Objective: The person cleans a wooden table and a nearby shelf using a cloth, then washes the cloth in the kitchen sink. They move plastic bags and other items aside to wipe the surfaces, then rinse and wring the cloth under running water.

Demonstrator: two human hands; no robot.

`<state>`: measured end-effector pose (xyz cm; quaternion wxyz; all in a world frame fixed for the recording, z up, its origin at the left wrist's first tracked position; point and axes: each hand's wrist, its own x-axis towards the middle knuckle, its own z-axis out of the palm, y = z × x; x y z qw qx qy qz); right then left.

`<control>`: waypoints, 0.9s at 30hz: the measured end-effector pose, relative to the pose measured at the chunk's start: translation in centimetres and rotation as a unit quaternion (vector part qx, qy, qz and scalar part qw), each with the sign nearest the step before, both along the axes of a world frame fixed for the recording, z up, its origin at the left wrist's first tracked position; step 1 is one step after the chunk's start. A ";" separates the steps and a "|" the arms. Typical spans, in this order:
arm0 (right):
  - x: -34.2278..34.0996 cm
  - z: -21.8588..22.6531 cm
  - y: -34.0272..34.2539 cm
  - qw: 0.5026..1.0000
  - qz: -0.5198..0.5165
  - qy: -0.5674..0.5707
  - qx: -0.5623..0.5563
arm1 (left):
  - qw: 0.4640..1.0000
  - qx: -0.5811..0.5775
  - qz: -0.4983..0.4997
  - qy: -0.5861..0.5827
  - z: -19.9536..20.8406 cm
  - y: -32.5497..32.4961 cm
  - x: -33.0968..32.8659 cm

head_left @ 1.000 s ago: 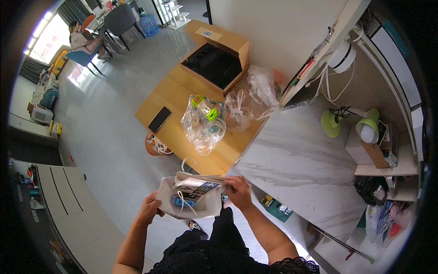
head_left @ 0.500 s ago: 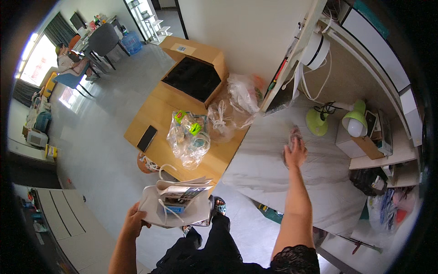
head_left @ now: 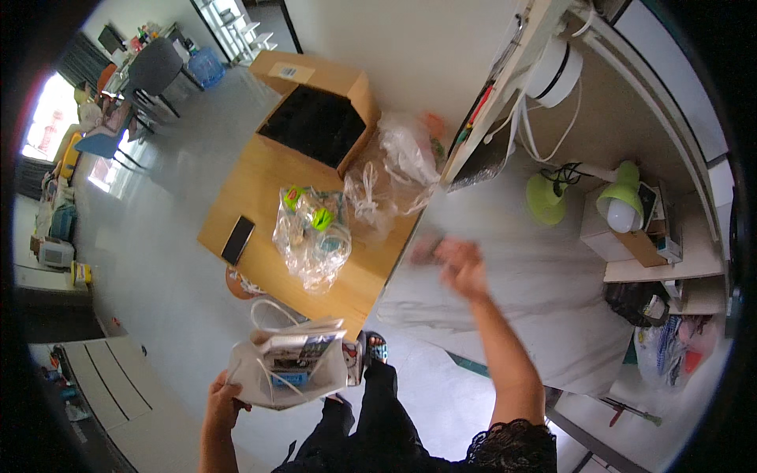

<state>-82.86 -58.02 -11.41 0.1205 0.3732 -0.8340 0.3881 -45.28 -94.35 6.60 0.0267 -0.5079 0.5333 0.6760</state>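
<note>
My left hand (head_left: 225, 400) is closed on the side of a white paper bag (head_left: 251, 377) with rope handles. The bag's mouth faces up; folded printed papers (head_left: 306, 339) and a small blue box (head_left: 290, 379) show inside it. Over the grey marbled tabletop (head_left: 441, 315), my right hand (head_left: 464, 266) is smeared by motion. A small brownish-pink thing (head_left: 426, 248) is in its fingers, too blurred to name. The wooden table (head_left: 268, 185) beside it carries a clear plastic bag (head_left: 311, 244) with green-labelled things inside, and a phone (head_left: 238, 240).
An open cardboard box (head_left: 359, 102) and crumpled plastic bags (head_left: 398, 154) are at the wooden table's far end. A green lamp (head_left: 544, 199) stands on the marbled top, near shelves with boxes at the right. A person (head_left: 93, 118) sits by the far-left window.
My right hand has swept left across the marbled top toward the wooden table, with the small thing in its fingers. My left hand still holds the paper bag, slightly lower and further left.
</note>
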 end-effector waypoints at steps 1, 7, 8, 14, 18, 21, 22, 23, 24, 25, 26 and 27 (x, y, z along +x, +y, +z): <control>-3.0 0.4 0.3 0.990 -0.083 -0.111 0.029 | 1.000 -0.004 0.011 -0.001 -0.1 0.1 0.1; 2.1 -3.2 -5.1 0.992 -0.088 0.004 0.095 | 0.998 0.028 0.055 0.019 -1.3 0.4 -0.9; 5.9 -3.2 -6.2 0.997 -0.031 0.007 0.077 | 0.997 0.035 0.065 0.028 -1.7 0.4 -0.4; 14.8 3.2 -4.4 0.913 0.329 -0.226 0.088 | 0.988 0.062 0.134 0.048 -2.7 0.1 0.9; 4.9 3.0 5.6 0.995 -0.099 0.001 0.010 | 0.990 0.060 0.116 0.055 -3.0 0.2 1.0; 1.9 -1.3 10.9 0.962 -0.263 0.015 0.073 | 0.989 0.072 0.113 0.059 -2.7 1.1 -0.1; 2.0 -3.1 11.6 0.954 -0.290 0.007 0.081 | 0.989 0.068 0.116 0.059 -2.1 1.5 -0.4; 4.5 -3.2 9.8 0.958 -0.268 0.033 0.100 | 0.989 0.060 0.120 0.060 -1.7 1.3 -0.7; 8.6 -3.2 7.1 0.961 -0.243 0.059 0.121 | 0.989 0.066 0.112 0.066 -1.6 1.1 -0.8; 12.6 -4.7 6.3 0.976 -0.197 0.020 0.096 | 0.989 0.080 0.101 0.068 -1.7 0.9 -0.8; 16.7 -4.5 4.7 0.983 -0.128 -0.013 0.128 | 0.989 0.089 0.098 0.067 -1.6 0.8 -0.3; 19.6 -3.4 3.1 0.985 -0.058 -0.045 0.157 | 0.986 0.089 0.119 0.077 -1.4 1.3 -0.8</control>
